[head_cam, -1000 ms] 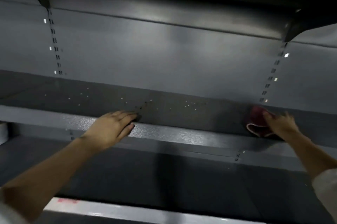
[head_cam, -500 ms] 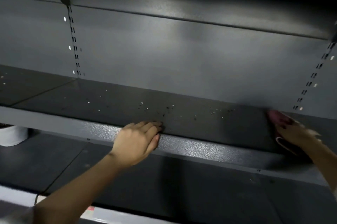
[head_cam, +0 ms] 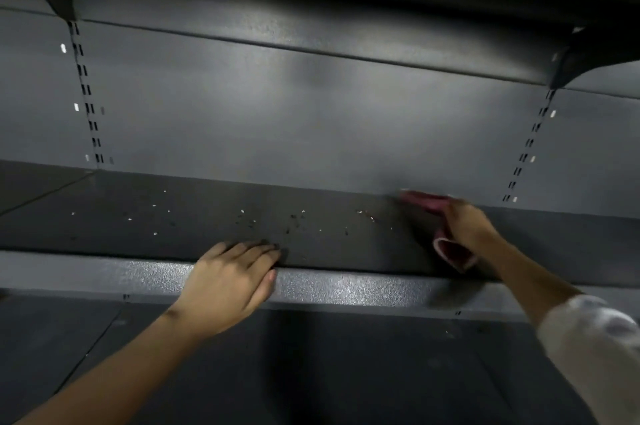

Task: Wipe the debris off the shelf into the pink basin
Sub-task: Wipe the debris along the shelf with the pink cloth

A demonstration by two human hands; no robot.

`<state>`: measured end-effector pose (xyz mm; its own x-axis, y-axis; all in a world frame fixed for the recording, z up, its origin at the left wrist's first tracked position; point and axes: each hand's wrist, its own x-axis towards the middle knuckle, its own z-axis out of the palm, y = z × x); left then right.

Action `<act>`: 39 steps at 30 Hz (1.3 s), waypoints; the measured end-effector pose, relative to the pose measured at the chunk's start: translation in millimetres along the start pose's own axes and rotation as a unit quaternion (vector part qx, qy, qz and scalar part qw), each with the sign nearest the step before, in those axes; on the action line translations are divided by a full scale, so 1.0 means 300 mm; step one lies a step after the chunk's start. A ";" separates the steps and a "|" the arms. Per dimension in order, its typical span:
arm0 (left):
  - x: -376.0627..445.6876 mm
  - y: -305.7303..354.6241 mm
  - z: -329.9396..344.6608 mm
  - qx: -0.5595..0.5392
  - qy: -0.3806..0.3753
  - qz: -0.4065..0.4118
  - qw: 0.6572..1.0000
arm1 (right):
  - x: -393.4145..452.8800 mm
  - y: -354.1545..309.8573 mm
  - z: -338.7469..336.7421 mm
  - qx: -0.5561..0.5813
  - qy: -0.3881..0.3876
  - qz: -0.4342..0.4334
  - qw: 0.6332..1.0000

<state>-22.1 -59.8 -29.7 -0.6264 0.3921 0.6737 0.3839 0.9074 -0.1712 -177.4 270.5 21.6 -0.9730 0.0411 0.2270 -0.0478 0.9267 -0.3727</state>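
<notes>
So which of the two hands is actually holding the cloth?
The right hand, back on the shelf, grips the dark red cloth. The left hand holds nothing, resting flat on the front edge.

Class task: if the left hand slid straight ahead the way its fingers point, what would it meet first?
Probably the debris scattered on the shelf, just beyond the left hand; depth is uncertain.

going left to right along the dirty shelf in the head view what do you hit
Left slotted upright → scattered debris on the shelf, with the left hand resting on the front lip below it → dark red cloth held by the right hand → right slotted upright.
</notes>
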 end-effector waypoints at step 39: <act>0.004 -0.032 0.055 0.023 0.031 0.025 0.999 | 0.314 0.201 0.102 -0.084 -0.082 0.001 0.993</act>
<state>-37.7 -65.5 -39.1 -0.5633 0.4277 0.7070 0.3815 0.8936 -0.2367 -279.0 318.8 -7.2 -0.9974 -0.0056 0.0723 -0.0210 0.9765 -0.2146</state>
